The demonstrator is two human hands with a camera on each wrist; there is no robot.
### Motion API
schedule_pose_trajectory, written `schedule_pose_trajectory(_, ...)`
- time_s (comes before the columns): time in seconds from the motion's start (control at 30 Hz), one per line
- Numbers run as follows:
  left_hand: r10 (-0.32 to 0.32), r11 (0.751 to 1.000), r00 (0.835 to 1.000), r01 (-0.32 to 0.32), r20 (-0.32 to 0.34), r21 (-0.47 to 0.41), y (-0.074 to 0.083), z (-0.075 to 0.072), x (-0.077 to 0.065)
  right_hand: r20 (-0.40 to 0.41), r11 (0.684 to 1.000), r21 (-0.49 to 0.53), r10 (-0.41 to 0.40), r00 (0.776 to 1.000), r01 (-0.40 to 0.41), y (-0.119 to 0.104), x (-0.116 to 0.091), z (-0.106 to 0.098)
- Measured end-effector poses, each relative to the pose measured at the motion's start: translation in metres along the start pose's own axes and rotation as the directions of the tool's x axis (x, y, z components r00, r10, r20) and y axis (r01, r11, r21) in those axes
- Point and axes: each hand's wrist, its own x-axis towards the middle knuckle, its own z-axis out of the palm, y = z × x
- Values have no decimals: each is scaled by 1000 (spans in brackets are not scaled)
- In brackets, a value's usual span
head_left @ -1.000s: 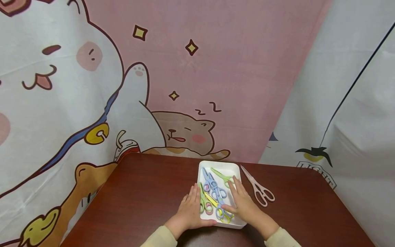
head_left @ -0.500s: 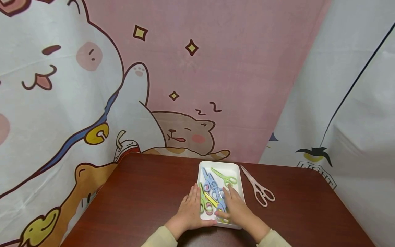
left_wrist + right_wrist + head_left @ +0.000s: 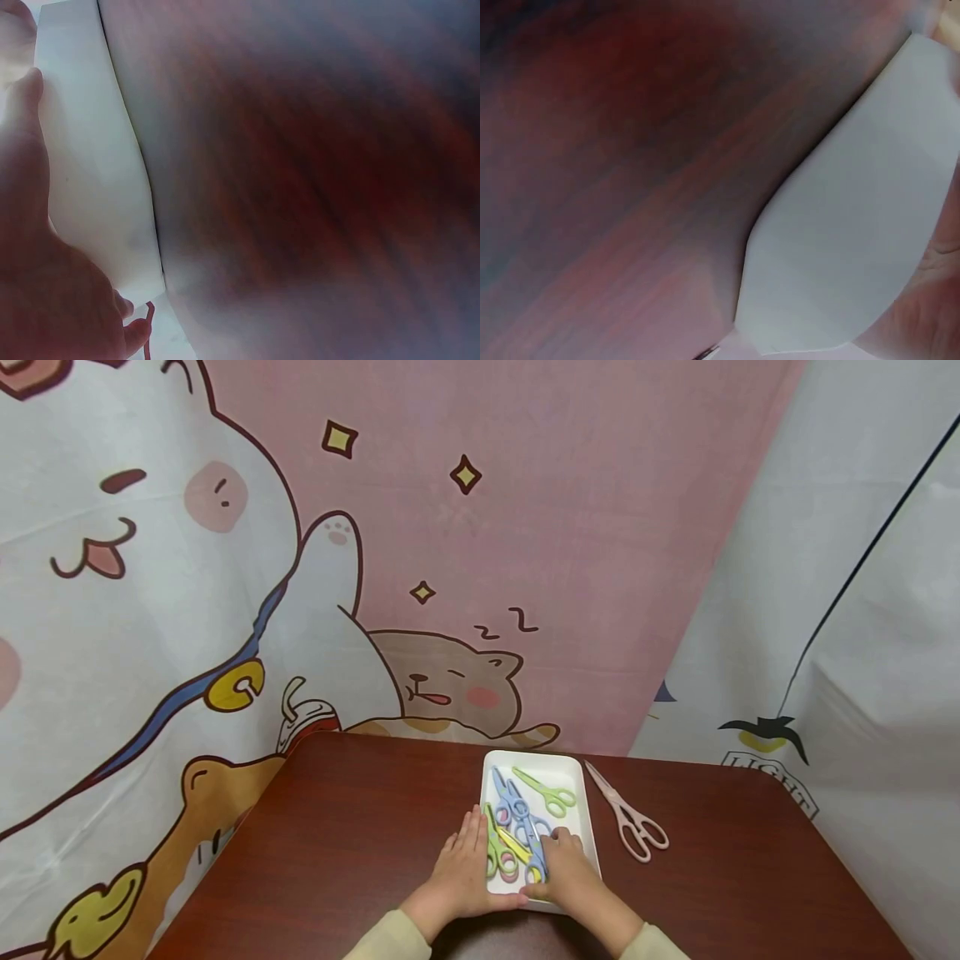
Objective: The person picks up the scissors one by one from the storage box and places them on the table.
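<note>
A white tray (image 3: 551,762) on the table holds several pairs of scissors: light blue scissors (image 3: 534,842), green scissors (image 3: 555,799), more green scissors (image 3: 492,853) and a yellow pair (image 3: 512,843). My left hand (image 3: 459,868) lies along the tray's left side, fingers straight, thumb at its near edge. The left wrist view has that hand (image 3: 45,285) against the tray's wall (image 3: 97,172). Inside the tray's near right part, my right hand (image 3: 570,872) curls over the handles of the blue scissors and grips there; its fingertips are hidden. The right wrist view shows mostly tray wall (image 3: 847,210).
Pale pink scissors (image 3: 628,817) lie on the dark wooden table (image 3: 360,827) to the right of the tray. A cartoon-printed cloth (image 3: 585,568) hangs behind the table's far edge.
My right hand has shifted left and toward the near side of the tray, and its spread fingers have curled in over the blue scissors' handles. The left hand and tray stay put.
</note>
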Motion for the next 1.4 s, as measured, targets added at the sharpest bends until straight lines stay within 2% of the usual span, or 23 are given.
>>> schedule_pose_trajectory(0.17, 0, 1000, 1000, 0, 9, 4, 2, -2, 0, 10, 1000, -25, 16, 1000, -16, 1, 1, -2)
schedule_pose_trajectory(0.4, -9, 1000, 1000, 9, 15, 25, 0, 3, 1, 23, 997, -35, 69, 997, -68, 2, 1, -6)
schedule_pose_trajectory(0.63, -3, 1000, 1000, 3, -12, 24, -2, 7, 2, 42, 995, -26, 100, 994, -99, 3, 1, -13)
schedule_pose_trajectory(1.0, -14, 1000, 1000, 14, 3, 22, 0, 4, 1, 42, 985, -63, 164, 986, -161, 6, 3, -17)
schedule_pose_trajectory(1.13, -22, 999, 1000, 22, 10, 28, 0, 3, 1, 26, 983, -83, 168, 985, -165, 6, 5, -18)
schedule_pose_trajectory(1.3, -26, 999, 999, 25, 28, 24, 2, -1, 1, -17, 988, -73, 136, 991, -137, 7, 5, -19)
schedule_pose_trajectory(1.4, -15, 1000, 1000, 14, 18, 23, 1, 0, 1, -46, 991, -63, 116, 992, -119, 9, 5, -17)
